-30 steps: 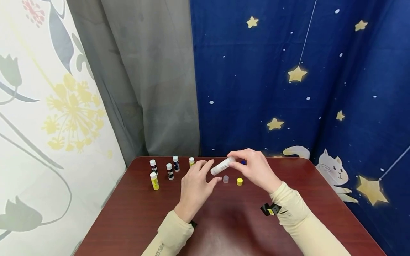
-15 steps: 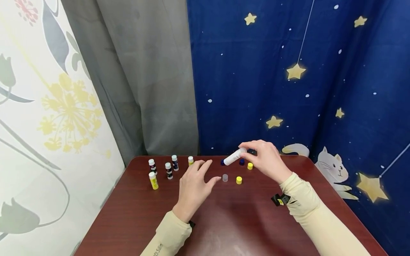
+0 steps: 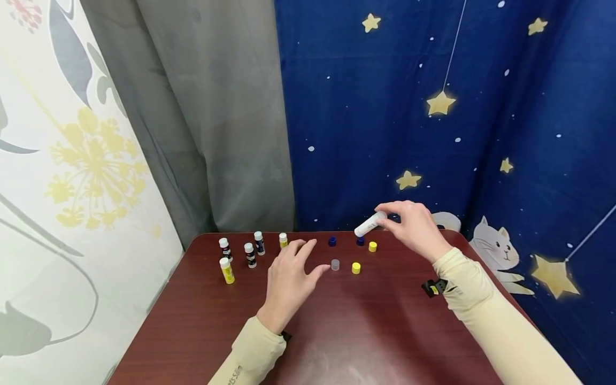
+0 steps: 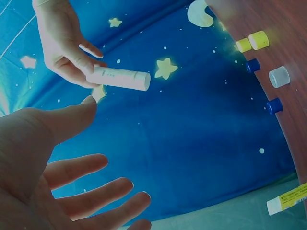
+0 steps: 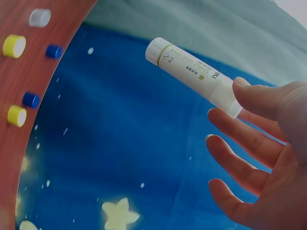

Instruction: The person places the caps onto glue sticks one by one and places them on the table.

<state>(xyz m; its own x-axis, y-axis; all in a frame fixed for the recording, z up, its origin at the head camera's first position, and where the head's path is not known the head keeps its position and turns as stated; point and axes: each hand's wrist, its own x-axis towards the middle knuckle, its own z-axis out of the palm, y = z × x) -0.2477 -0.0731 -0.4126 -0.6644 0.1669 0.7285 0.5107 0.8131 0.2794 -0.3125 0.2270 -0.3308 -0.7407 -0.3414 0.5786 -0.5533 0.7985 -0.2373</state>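
Observation:
A white glue stick [image 5: 184, 72] hangs tilted above the table's far edge. My right hand [image 3: 413, 229] pinches it between thumb and fingers at its translucent end, with the white end pointing down and left in the head view. In the left wrist view the glue stick lies beyond my left thumb, apart from it. My left hand [image 3: 290, 282] hovers over the table with thumb and fingers spread, holding nothing. Nearest to its thumb in the head view is a translucent cap [image 3: 335, 264]. A yellow cap [image 3: 356, 268] stands right of that one.
Farther back are a yellow cap [image 3: 372, 246], a blue cap [image 3: 332, 241] and another blue cap [image 3: 360, 241]. Several upright tubes with pale tops, such as a yellow tube [image 3: 227, 271] and a black tube [image 3: 250, 255], stand at the left. Curtains hang behind the table [image 3: 192, 321].
My right hand has moved right and slightly up with the glue stick, away from my left hand. The left hand keeps nearly the same pose. The head view has shifted slightly.

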